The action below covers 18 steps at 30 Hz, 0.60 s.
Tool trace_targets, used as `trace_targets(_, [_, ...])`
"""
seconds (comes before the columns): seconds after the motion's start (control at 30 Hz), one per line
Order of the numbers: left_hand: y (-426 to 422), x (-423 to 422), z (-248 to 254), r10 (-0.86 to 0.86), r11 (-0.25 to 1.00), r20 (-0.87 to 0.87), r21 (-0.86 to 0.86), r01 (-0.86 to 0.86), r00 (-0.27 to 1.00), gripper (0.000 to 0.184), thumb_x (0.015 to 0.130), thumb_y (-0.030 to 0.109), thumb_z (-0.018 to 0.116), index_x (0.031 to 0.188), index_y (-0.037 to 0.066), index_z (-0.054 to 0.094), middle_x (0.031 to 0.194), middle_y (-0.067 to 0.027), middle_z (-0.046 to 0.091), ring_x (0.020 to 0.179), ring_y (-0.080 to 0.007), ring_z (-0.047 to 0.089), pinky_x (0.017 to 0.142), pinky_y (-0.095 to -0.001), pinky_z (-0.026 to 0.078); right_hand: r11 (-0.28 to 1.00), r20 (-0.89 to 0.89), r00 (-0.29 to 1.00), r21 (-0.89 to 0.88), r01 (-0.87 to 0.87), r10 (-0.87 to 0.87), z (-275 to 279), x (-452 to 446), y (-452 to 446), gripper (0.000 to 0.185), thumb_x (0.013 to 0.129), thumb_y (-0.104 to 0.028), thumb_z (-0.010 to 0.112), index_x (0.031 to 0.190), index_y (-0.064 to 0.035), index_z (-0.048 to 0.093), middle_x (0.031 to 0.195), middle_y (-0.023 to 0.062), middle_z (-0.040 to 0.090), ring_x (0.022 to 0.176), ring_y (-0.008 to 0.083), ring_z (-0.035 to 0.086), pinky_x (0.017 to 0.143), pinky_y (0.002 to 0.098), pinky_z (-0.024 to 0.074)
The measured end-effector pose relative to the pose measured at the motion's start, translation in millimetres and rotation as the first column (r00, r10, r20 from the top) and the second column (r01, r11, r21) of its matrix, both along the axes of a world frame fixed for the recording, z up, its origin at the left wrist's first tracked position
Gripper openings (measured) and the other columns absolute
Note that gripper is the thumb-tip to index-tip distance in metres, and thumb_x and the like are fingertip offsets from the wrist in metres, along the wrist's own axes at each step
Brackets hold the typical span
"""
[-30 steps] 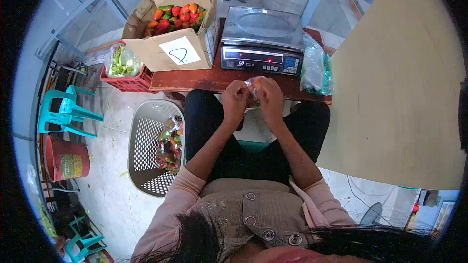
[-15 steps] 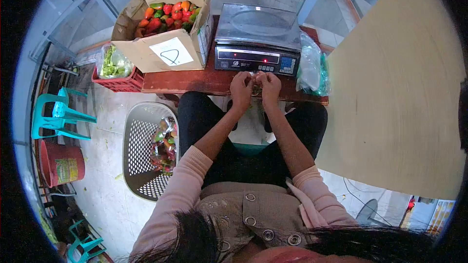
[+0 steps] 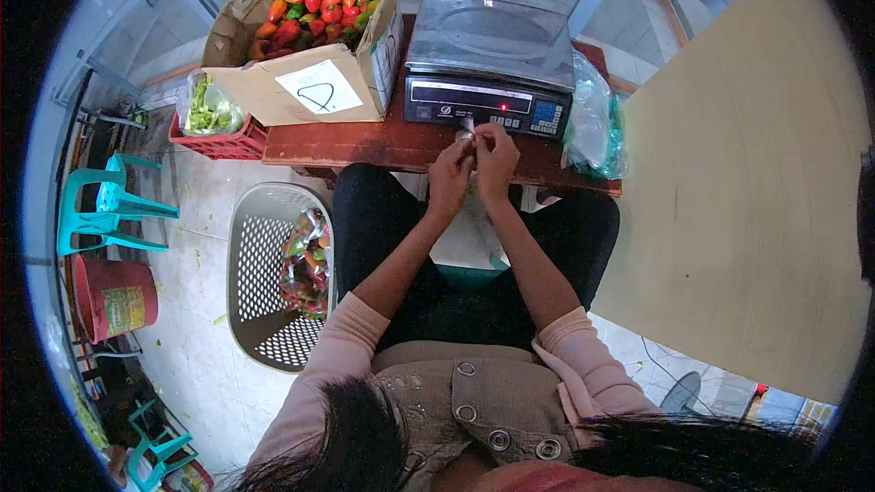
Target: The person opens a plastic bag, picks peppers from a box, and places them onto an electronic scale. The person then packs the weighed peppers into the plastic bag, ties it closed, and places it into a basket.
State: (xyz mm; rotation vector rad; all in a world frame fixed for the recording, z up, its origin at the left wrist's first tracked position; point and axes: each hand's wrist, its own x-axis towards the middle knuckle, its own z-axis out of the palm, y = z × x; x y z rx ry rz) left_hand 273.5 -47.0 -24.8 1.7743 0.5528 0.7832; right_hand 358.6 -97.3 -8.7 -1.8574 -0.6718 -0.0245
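Note:
My left hand [image 3: 450, 177] and my right hand [image 3: 496, 158] meet just in front of the scale [image 3: 488, 64], at the edge of the red-brown table [image 3: 365, 141]. Both have their fingers closed on a small clear plastic bag [image 3: 468, 131], whose top stands up between the fingertips. The rest of the bag is mostly hidden by my hands. An open cardboard box [image 3: 292, 96] of red, orange and green peppers [image 3: 314, 18] stands left of the scale. Clear and greenish plastic bags [image 3: 591, 123] lie at the scale's right.
A grey perforated basket [image 3: 253, 260] with bagged peppers [image 3: 305, 264] stands on the floor by my left leg. Farther left are a red crate [image 3: 223, 144] with bagged greens, a teal chair [image 3: 114, 205] and a red bucket [image 3: 114, 299]. A large wooden board [image 3: 729, 200] fills the right.
Both hands have drawn the bag closer to the scale, and its top now shows between my fingers. The reddish contents seen earlier are now mostly hidden. The view has shifted slightly.

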Motion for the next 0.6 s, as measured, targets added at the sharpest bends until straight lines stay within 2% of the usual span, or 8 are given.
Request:
trace_targets(0.03, [1, -1, 2, -0.021, 1.000, -0.009, -0.010, 0.021, 1.000, 0.033, 0.082, -0.001, 0.053, 0.115, -0.002, 0.054, 0.111, -0.0182, 0.058, 0.103, -0.0297, 0.057, 0.087, -0.0358, 0.045, 0.999, 0.046, 0.999, -0.052, -0.015, 0.017, 1, 0, -1, 0.011, 0.074, -0.003, 0.061, 0.084, -0.0033, 0.058, 0.085, 0.0106, 0.059, 0.085, 0.0282, 0.058, 0.078, 0.0368, 0.0439])
trace_targets(0.13, [4, -4, 8, -0.039, 0.998, -0.047, 0.050, 0.042, 0.998, 0.035, 0.083, 0.000, 0.051, 0.118, -0.001, 0.052, 0.117, -0.0191, 0.055, 0.107, -0.0307, 0.055, 0.089, -0.0357, 0.045, 0.997, 0.199, 0.977, -0.044, -0.071, 0.078, -8, -1, -2, 0.011, 0.075, -0.004, 0.060, 0.086, -0.0036, 0.059, 0.090, 0.0116, 0.060, 0.093, 0.0316, 0.055, 0.086, 0.0411, 0.0389])
trace_targets(0.23, [13, -7, -1, -0.139, 0.981, -0.106, 0.120, 0.151, 0.985, 0.038, 0.083, 0.000, 0.050, 0.121, -0.001, 0.050, 0.122, -0.0200, 0.052, 0.109, -0.0310, 0.054, 0.090, -0.0352, 0.044, 0.994, 0.151, 0.984, -0.070, -0.085, 0.095, -11, -1, -8, 0.011, 0.077, -0.007, 0.059, 0.088, -0.0040, 0.059, 0.095, 0.0126, 0.059, 0.096, 0.0325, 0.053, 0.088, 0.0432, 0.0362])
trace_targets(0.33, [10, -11, 2, -0.117, 0.965, -0.162, 0.215, 0.151, 0.980, 0.037, 0.084, 0.001, 0.050, 0.121, -0.002, 0.051, 0.121, -0.0198, 0.053, 0.109, -0.0311, 0.055, 0.091, -0.0350, 0.044, 0.991, 0.146, 0.981, -0.058, -0.122, 0.129, -8, 1, -7, 0.011, 0.076, -0.011, 0.059, 0.085, -0.0043, 0.058, 0.094, 0.0132, 0.058, 0.096, 0.0329, 0.052, 0.087, 0.0439, 0.0354])
trace_targets(0.43, [5, -21, 23, -0.145, 0.989, -0.058, 0.016, 0.146, 0.988, 0.032, 0.086, 0.005, 0.053, 0.117, 0.000, 0.054, 0.118, -0.0179, 0.056, 0.107, -0.0293, 0.056, 0.093, -0.0352, 0.042, 0.992, 0.124, 0.985, -0.040, -0.118, 0.122, -6, -1, -4, 0.011, 0.076, -0.013, 0.059, 0.081, -0.0042, 0.056, 0.090, 0.0131, 0.057, 0.092, 0.0330, 0.052, 0.084, 0.0436, 0.0358])
trace_targets(0.53, [5, -23, 34, -0.090, 0.994, -0.072, -0.068, 0.085, 0.993, 0.029, 0.085, 0.005, 0.055, 0.113, 0.001, 0.058, 0.110, -0.0157, 0.059, 0.100, -0.0270, 0.059, 0.089, -0.0342, 0.045, 0.993, 0.144, 0.984, -0.073, -0.095, 0.104, -2, -3, -4, 0.012, 0.075, -0.014, 0.059, 0.078, -0.0041, 0.054, 0.087, 0.0128, 0.055, 0.087, 0.0331, 0.051, 0.082, 0.0422, 0.0363])
trace_targets(0.6, [11, -17, 28, -0.010, 1.000, -0.069, 0.003, 0.010, 0.998, 0.026, 0.083, 0.006, 0.058, 0.108, 0.002, 0.059, 0.103, -0.0143, 0.060, 0.094, -0.0261, 0.059, 0.085, -0.0340, 0.046, 0.991, 0.172, 0.978, -0.080, -0.104, 0.116, -5, -3, -2, 0.012, 0.075, -0.014, 0.059, 0.078, -0.0038, 0.053, 0.087, 0.0127, 0.055, 0.087, 0.0333, 0.051, 0.081, 0.0419, 0.0365])
